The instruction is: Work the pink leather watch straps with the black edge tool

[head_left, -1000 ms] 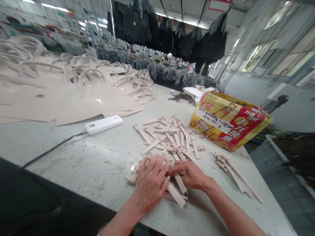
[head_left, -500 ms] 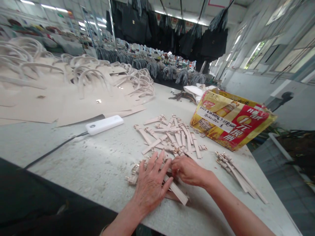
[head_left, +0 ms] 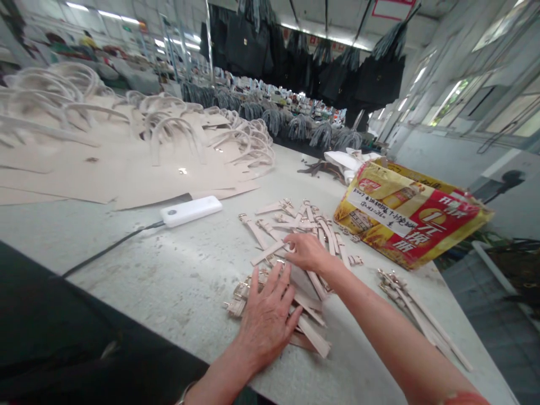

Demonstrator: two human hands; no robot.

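My left hand (head_left: 266, 318) lies flat with its fingers spread on a bundle of pale pink buckle straps (head_left: 315, 337). Metal buckles poke out past its fingertips, and the strap ends fan out on the thumb side. Just beyond it, my right hand (head_left: 310, 253) is over the loose pile of similar straps (head_left: 255, 230). Its thumb and forefinger close at the buckle end of one strap (head_left: 266, 254); the exact contact is partly hidden by the fingers.
A white device (head_left: 192, 211) with a black cable lies on the left of the table. Behind it are stacked pale bag panels (head_left: 139, 174) with looped handles. A yellow-and-red carton (head_left: 413, 216) stands at right, near a separate small group of long straps (head_left: 415, 315).
My right hand has moved away from the bundle, forward to the loose pile. My left hand stays on the bundle. The whole view has shifted slightly.
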